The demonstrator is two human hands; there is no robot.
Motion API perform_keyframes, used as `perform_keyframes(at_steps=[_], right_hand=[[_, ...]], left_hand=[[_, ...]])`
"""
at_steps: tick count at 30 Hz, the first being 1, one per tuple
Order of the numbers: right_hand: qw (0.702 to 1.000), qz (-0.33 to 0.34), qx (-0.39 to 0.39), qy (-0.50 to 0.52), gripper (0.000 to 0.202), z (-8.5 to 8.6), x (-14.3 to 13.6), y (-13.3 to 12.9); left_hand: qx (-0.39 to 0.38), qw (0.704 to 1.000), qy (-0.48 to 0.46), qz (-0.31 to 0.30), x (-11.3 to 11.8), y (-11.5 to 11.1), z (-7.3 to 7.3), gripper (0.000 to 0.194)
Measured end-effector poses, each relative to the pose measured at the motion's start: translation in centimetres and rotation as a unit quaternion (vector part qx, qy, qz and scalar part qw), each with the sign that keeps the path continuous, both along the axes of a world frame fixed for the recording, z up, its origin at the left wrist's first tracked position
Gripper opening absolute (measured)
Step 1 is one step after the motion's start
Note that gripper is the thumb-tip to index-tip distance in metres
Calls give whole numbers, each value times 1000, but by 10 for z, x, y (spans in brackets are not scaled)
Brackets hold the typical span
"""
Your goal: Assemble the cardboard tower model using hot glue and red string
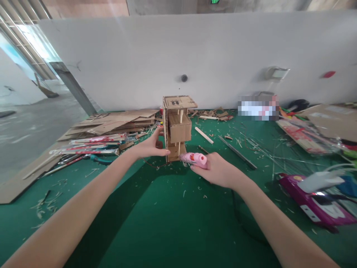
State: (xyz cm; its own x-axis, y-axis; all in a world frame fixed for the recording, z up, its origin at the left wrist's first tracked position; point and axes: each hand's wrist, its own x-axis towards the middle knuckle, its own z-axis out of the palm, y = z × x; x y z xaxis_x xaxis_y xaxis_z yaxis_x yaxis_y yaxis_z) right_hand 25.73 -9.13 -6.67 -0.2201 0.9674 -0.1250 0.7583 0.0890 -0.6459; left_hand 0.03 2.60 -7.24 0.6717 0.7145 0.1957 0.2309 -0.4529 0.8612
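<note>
A small cardboard structure (180,128) stands upright on the green table, with a flat roof, a box-like middle part and thin wooden sticks between its levels. My left hand (153,146) grips its left side, thumb at the lower front edge and fingers partly hidden behind the back panel. In my right hand (219,169) is a pink hot glue gun (196,159), fingers wrapped round its handle. Its nozzle points left at the foot of the lower stick, by the base; whether it touches cannot be made out. A dark cord runs down from beneath the right hand.
Stacked cardboard sheets (111,123) and plastic-wrapped sticks (92,145) lie at left. A wooden dowel (204,135) and a grey metal rod (237,152) lie right of the structure. A purple power strip (304,203) with plugs sits at right. Scraps litter the table; a white wall (134,63) stands behind.
</note>
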Motion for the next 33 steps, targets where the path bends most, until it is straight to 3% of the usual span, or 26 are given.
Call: perform_keyframes(at_steps=[4, 12, 24, 33], right_hand=[[995, -38, -36, 90, 28, -1, -15, -6], [974, -113, -104, 166, 29, -11, -49, -8], [963, -138, -129, 191, 30, -6, -64, -4], [955, -137, -136, 225, 28, 2, -69, -2]], left_hand=[[-44, 998, 43, 0, -2, 2, 3, 97], [-25, 994, 103, 13, -8, 9, 7, 94], [-5, 993, 114, 14, -6, 6, 10, 86], [-5, 993, 118, 8, -2, -1, 16, 90]])
